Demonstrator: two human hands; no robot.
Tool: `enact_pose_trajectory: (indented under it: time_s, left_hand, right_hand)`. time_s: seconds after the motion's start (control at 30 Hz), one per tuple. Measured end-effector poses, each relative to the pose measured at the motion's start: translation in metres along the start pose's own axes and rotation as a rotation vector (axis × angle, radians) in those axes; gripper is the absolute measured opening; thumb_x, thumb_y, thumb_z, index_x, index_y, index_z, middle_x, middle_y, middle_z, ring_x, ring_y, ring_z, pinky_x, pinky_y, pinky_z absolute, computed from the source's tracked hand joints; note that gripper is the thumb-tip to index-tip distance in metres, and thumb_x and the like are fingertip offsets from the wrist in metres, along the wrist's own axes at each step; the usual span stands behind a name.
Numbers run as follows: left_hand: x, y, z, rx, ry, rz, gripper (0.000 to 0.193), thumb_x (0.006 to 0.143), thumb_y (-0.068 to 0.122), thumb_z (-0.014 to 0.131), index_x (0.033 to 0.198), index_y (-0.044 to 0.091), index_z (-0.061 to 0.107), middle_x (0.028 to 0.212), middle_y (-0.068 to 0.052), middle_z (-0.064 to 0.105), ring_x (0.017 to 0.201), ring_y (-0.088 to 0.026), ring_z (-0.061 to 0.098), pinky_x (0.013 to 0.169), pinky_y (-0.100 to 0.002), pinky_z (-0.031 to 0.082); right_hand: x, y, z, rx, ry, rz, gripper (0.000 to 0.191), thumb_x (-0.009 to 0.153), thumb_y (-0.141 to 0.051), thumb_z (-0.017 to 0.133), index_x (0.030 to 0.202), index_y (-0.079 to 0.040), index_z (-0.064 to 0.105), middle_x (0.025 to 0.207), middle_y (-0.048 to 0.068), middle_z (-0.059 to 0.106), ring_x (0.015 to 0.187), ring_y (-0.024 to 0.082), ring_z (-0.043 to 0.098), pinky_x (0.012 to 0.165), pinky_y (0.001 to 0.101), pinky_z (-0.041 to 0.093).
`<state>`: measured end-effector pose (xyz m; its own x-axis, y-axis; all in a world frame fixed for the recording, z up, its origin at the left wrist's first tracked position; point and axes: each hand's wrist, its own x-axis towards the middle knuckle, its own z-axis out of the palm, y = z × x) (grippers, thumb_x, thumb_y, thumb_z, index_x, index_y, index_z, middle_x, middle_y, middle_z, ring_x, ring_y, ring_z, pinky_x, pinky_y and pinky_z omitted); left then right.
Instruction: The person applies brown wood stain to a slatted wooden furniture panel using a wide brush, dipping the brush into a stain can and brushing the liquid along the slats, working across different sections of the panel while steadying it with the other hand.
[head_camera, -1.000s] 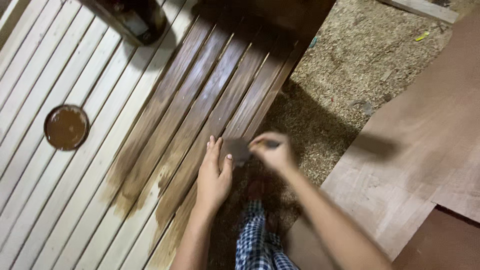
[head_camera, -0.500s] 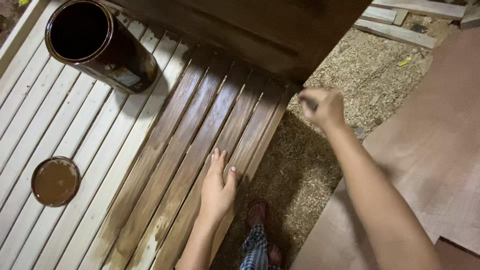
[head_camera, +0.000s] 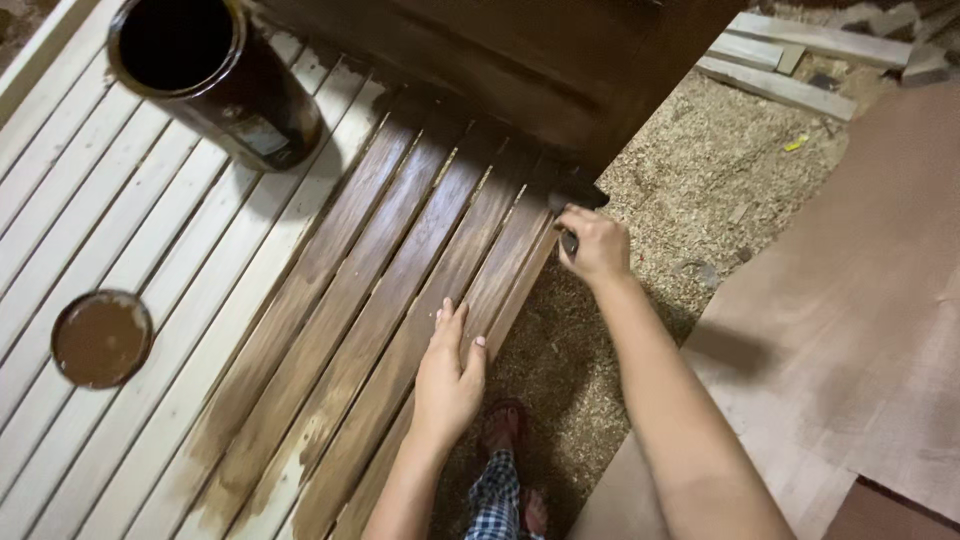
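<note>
— Sawdust floor (head_camera: 700, 190), slatted panel (head_camera: 150, 230) half stained. Where are the hands?
— Left hand (head_camera: 450, 370) lies flat, fingers spread, on near stained slats. Farther right, right hand (head_camera: 598, 245) is closed around a brush (head_camera: 575, 198) at the panel's edge.
— Beyond?
— Lid (head_camera: 101, 338) left; open can (head_camera: 215, 80) far left.
</note>
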<state>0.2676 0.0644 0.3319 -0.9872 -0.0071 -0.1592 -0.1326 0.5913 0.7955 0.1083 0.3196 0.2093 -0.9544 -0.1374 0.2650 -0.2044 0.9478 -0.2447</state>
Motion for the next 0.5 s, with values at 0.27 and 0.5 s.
enact_pose_trajectory:
  time_s: [0.27, 0.5]
  left_hand:
    - [-0.072, -0.011, -0.027, 0.022, 0.084, -0.003, 0.054, 0.097, 0.019, 0.057, 0.146, 0.0, 0.048, 0.161, -0.026, 0.032, 0.152, -0.037, 0.03, 0.122, -0.044, 0.025]
    - [-0.13, -0.027, -0.069, -0.003, 0.195, 0.001, 0.056, 0.097, 0.019, 0.057, 0.148, -0.002, 0.046, 0.161, -0.027, 0.033, 0.151, -0.039, 0.032, 0.122, -0.044, 0.027]
  right_hand:
    - [-0.08, -0.076, -0.022, 0.163, -0.114, 0.014, 0.02, 0.086, -0.012, 0.072, 0.105, -0.015, 0.077, 0.102, 0.011, 0.078, 0.065, 0.017, 0.074, 0.054, 0.0281, 0.062]
    - [-0.182, -0.171, -0.05, 0.34, -0.031, -0.072, 0.019, 0.077, -0.013, 0.076, 0.096, -0.013, 0.079, 0.106, 0.012, 0.078, 0.083, 0.027, 0.077, 0.075, 0.0377, 0.064]
